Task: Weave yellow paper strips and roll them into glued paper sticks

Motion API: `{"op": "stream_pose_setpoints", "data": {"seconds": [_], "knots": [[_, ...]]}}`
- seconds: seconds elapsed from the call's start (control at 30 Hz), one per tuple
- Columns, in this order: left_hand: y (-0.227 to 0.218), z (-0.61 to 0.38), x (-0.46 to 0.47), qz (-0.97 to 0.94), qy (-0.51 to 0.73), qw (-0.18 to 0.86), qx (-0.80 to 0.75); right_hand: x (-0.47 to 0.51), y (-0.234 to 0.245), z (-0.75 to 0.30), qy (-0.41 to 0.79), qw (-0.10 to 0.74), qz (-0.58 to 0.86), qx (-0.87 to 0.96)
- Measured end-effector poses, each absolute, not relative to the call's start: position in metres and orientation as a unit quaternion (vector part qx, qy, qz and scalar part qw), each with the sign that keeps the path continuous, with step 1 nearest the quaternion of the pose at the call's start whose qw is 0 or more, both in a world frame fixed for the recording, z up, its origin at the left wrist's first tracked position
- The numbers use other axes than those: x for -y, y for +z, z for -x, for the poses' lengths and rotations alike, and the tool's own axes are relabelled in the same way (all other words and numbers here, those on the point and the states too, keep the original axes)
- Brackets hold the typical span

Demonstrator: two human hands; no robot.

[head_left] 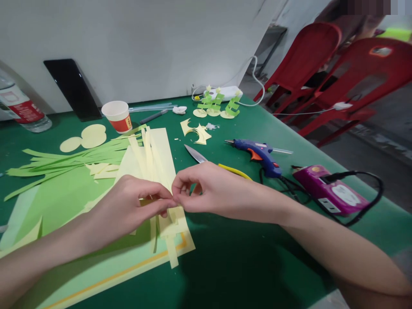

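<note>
My left hand (128, 206) and my right hand (206, 189) meet over a pile of pale yellow paper strips (154, 159) on the green table (244, 257). Both hands have thumb and fingers pinched together where they touch, on a small piece of yellow paper between them. The strips lie across yellow and light green sheets (64, 201). Long green paper strips (61, 165) fan out to the left of the pile.
Scissors with yellow handles (201, 158) lie just behind my right hand. A blue glue gun (260, 154) and a purple power strip (331, 193) sit to the right. A paper cup (117, 115), paper circles (86, 137), folded green paper figures (219, 105), a phone (72, 88) and a bottle (22, 109) stand farther back. Red chairs (337, 73) are beyond the table.
</note>
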State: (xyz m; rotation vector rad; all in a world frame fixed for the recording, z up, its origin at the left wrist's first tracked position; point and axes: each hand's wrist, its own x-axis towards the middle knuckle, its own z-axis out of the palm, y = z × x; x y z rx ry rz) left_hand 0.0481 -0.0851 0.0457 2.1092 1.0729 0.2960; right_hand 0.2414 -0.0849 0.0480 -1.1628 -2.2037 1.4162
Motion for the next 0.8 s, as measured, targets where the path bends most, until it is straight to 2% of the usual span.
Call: {"op": "stream_pose_setpoints", "data": {"seconds": [0.13, 0.33, 0.53, 0.73, 0.8], "knots": [[0.049, -0.05, 0.086, -0.816, 0.143, 0.366, -0.423, 0.083, 0.056, -0.245, 0.497, 0.115, 0.41, 0.756], [0.06, -0.047, 0.078, -0.805, 0.154, 0.377, -0.431, 0.075, 0.072, -0.263, 0.492, 0.036, 0.435, 0.753], [0.066, -0.046, 0.077, -0.763, 0.161, 0.383, -0.496, 0.063, 0.082, -0.292, 0.497, -0.025, 0.441, 0.747], [0.064, -0.045, 0.076, -0.782, 0.147, 0.376, -0.474, 0.062, 0.085, -0.314, 0.396, -0.075, 0.475, 0.782], [0.064, -0.043, 0.075, -0.792, 0.15, 0.367, -0.465, 0.064, 0.087, -0.317, 0.349, -0.067, 0.497, 0.792]]}}
